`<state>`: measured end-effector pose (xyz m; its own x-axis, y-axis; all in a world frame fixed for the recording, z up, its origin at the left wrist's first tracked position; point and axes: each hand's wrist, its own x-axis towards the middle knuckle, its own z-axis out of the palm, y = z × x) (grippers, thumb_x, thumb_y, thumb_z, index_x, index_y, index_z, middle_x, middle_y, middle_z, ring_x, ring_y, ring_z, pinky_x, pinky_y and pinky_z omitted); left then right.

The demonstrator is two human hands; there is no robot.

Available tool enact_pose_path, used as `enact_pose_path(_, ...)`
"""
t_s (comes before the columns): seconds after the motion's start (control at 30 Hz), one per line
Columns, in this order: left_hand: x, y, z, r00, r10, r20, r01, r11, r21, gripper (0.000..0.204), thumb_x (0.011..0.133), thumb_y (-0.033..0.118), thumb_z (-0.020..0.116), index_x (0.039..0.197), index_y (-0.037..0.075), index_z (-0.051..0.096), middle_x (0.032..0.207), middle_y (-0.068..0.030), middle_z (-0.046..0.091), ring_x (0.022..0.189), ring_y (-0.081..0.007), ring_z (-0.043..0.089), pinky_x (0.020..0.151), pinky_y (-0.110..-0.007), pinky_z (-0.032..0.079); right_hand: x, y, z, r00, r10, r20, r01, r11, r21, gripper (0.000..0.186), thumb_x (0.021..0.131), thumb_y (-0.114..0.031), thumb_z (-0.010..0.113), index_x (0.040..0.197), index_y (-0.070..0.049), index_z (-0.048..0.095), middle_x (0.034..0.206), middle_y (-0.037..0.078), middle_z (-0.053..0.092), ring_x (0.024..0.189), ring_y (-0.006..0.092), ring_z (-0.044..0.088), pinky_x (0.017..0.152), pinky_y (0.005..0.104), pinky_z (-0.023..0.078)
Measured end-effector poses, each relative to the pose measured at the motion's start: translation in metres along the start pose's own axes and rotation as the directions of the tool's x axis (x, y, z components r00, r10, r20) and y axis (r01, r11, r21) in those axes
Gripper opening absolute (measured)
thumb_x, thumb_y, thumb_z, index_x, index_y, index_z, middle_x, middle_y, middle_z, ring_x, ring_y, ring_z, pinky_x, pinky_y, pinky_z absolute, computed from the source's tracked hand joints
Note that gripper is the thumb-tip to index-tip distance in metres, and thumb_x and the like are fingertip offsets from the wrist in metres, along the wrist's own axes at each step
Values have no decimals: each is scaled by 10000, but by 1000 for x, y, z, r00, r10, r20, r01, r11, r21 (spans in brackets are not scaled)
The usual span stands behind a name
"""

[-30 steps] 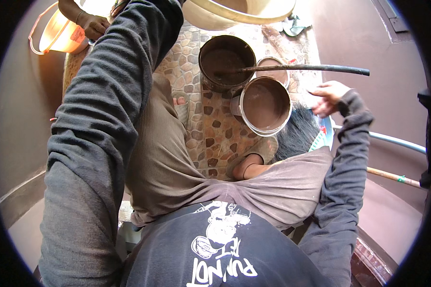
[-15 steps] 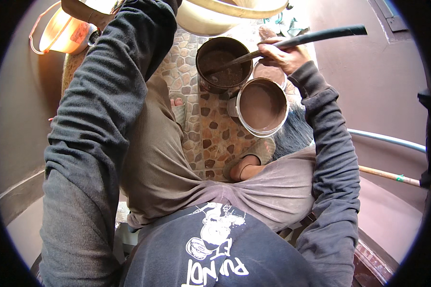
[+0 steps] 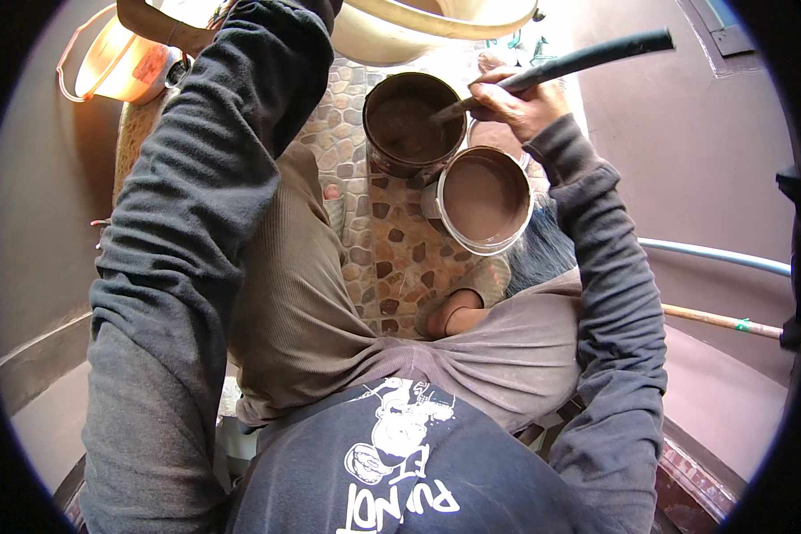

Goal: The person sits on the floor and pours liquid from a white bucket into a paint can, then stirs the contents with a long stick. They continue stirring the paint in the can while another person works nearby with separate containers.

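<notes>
The right hand (image 3: 527, 105) was closed round the stick (image 3: 587, 63), slanting from two o'clock into the bucket (image 3: 404, 169); slow strokes seemed best. Left hand unseen.

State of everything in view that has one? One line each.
Right hand: closed around the stick
Stick: slanted, lower end in dark bucket
Dark bucket: open, brown contents below rim
White bucket: open, holds brown liquid
Third container: open, brown contents, partly hidden
Cream tub: open, cut off by frame
Orange bucket: handle lowered to the left, contents unclear
</notes>
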<state>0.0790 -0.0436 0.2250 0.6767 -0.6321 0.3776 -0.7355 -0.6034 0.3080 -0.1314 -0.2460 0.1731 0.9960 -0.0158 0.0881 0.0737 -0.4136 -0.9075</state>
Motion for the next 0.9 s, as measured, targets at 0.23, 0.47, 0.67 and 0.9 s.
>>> enact_pose_path(0.23, -4, 1, -2, 1000, 10, -17, -10, 1000, 18, 287, 861, 230, 576, 1061, 24, 590, 976, -117, 632, 864, -230, 604, 790, -332, 487, 0, -5, -12, 997, -33, -64, 9, 936, -351, 181, 804, -183, 640, 847, -13, 683, 678, 104, 665, 592, 140, 635, 562, 252, 508)
enact_pose_path(0.47, -4, 2, 0, 1000, 24, -12, -24, 999, 27, 289, 866, 231, 567, 1072, 30, 586, 991, -115, 629, 883, -227, 601, 800, -329, 483, 9, 1, 12, 993, -121, 0, 120, 979, -163, 215, 780, -232, 664, 879, -44, 700, 723, 97, 679, 674, 147, 649, 637, 270, 517)
enact_pose_path(0.67, -4, 0, -4, 999, 28, -19, -28, 999, 38, 291, 869, 233, 558, 1081, 35, 582, 1003, -113, 626, 898, -225, 598, 809, -327, 481, 5, -6, -10, 999, 35, 6, -32, 959, -283, 198, 793, -189, 650, 845, -1, 678, 679, 107, 664, 565, 138, 638, 581, 268, 535)
enact_pose_path(0.9, -2, -1, -4, 999, 44, -18, -43, 998, 53, 294, 874, 235, 549, 1092, 40, 578, 1018, -111, 623, 916, -223, 595, 820, -324, 477, 12, 2, 10, 996, -83, -35, 75, 980, -186, 251, 793, -261, 630, 875, -33, 694, 700, 108, 671, 665, 173, 644, 639, 287, 513)
